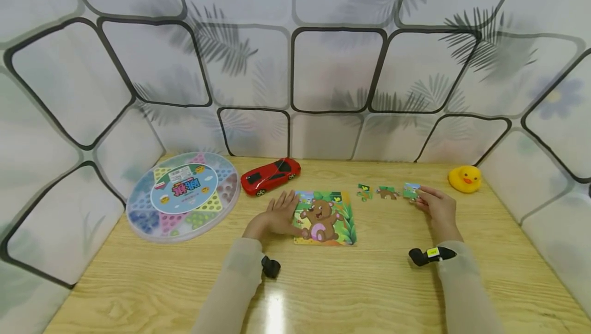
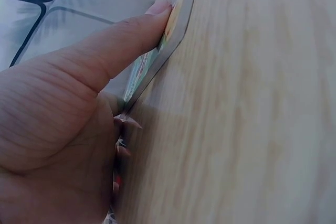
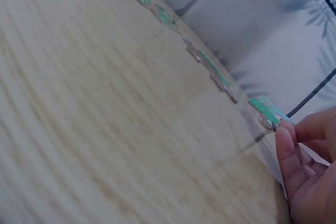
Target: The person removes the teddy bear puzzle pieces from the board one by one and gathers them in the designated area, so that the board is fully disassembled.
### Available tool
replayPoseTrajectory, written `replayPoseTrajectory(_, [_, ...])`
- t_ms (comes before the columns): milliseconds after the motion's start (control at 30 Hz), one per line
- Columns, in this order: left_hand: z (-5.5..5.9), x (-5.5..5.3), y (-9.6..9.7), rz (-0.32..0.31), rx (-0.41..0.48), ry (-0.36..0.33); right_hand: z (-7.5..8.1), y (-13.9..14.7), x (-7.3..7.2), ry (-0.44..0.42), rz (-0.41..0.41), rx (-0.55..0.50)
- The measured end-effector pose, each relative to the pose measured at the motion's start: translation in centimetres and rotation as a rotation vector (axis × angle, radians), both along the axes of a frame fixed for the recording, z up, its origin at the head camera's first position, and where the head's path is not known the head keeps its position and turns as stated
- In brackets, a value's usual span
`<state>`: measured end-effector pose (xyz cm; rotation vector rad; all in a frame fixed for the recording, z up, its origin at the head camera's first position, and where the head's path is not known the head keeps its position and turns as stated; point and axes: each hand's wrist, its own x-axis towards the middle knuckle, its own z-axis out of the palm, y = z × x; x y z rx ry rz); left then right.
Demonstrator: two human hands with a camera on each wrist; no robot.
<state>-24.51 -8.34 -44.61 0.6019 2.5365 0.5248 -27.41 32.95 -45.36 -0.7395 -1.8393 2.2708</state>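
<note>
A square jigsaw puzzle board (image 1: 341, 221) with a brown bear picture lies on the table. My left hand (image 1: 278, 216) rests at its left side, fingers stretched out, and in the left wrist view the thumb (image 2: 142, 27) touches the board's surface near the edge. Off to the right, my right hand (image 1: 438, 207) pinches a green and blue puzzle piece (image 3: 268, 111) between thumb and fingers, held close over the wood. Left of it lie two loose pieces: a brown and green puzzle piece (image 1: 387, 193) and another puzzle piece with a yellow patch (image 1: 364, 192).
Behind the left hand stands a red toy car (image 1: 270, 176). Farther left lies a round board game in a clear case (image 1: 184, 195). A yellow rubber duck (image 1: 465, 178) sits at the right, near the patterned cloth wall (image 1: 332, 136) behind the table (image 1: 351, 288).
</note>
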Motion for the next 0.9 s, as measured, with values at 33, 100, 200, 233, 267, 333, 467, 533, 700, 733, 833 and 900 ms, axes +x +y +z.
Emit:
replayPoseTrajectory(33, [0.01,0.00,0.02,0.002,0.006,0.003,-0.02,0.07,-0.05,0.000,-0.001,0.011])
replayPoseTrajectory(100, [0.05,0.00,0.05,0.005,0.015,0.007,-0.06,0.12,-0.15,0.004,0.000,0.031])
replayPoseTrajectory(200, [0.23,-0.01,0.07,0.007,0.015,0.008,-0.20,0.14,-0.41,0.009,-0.001,0.054])
replayPoseTrajectory(233, [0.27,0.00,0.08,0.009,0.019,0.009,-0.23,0.10,-0.46,0.010,-0.001,0.062])
replayPoseTrajectory(267, [0.29,0.01,0.08,0.009,0.015,0.010,-0.27,0.08,-0.52,0.012,-0.001,0.072])
replayPoseTrajectory(333, [0.29,-0.01,0.07,0.008,0.013,0.010,-0.34,0.06,-0.59,0.009,-0.004,0.096])
replayPoseTrajectory(467, [0.01,-0.14,0.06,0.003,0.019,0.011,-0.42,-0.03,-0.57,-0.004,-0.017,0.154])
replayPoseTrajectory(533, [-0.21,-0.22,0.04,0.002,0.021,0.007,-0.46,-0.04,-0.51,-0.011,-0.024,0.173])
replayPoseTrajectory(700, [-0.55,-0.26,0.04,0.009,0.023,0.007,-0.59,-0.10,-0.21,0.000,-0.045,0.170])
replayPoseTrajectory(733, [-0.58,-0.28,0.04,0.009,0.022,0.008,-0.65,-0.10,-0.15,0.011,-0.048,0.162])
replayPoseTrajectory(833, [-0.31,-0.21,0.03,0.008,0.018,0.008,-0.78,-0.17,0.05,0.059,-0.062,0.133])
replayPoseTrajectory(900, [-0.12,-0.18,0.05,0.009,0.016,0.010,-0.88,-0.21,0.11,0.090,-0.076,0.108])
